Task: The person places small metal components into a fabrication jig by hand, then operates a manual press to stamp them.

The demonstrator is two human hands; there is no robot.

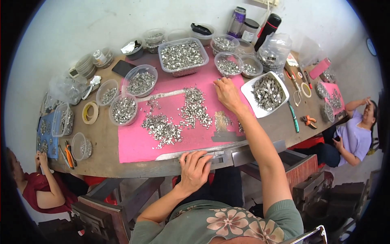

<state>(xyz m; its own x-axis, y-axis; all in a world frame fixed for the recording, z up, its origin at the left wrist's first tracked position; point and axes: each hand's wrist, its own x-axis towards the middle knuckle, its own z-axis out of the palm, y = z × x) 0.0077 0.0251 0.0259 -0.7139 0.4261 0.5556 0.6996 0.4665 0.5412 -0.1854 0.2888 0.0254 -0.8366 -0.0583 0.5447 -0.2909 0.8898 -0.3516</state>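
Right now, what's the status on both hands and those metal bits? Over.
Left hand at the table's front edge. Right hand over the pink mat, grip unclear. Silvery metal pieces in loose piles there. White tray right of that hand.

The right arm [261, 152] extends toward eleven o'clock, right hand [228, 94] palm-down with bent fingers [220, 85]; the left forearm [162, 206] points toward two, left hand [194, 173] loosely curled.

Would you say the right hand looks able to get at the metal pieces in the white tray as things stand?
Probably yes: the right hand is just left of the white tray, nothing appears to stand between them, and the metal pieces in it lie uncovered.
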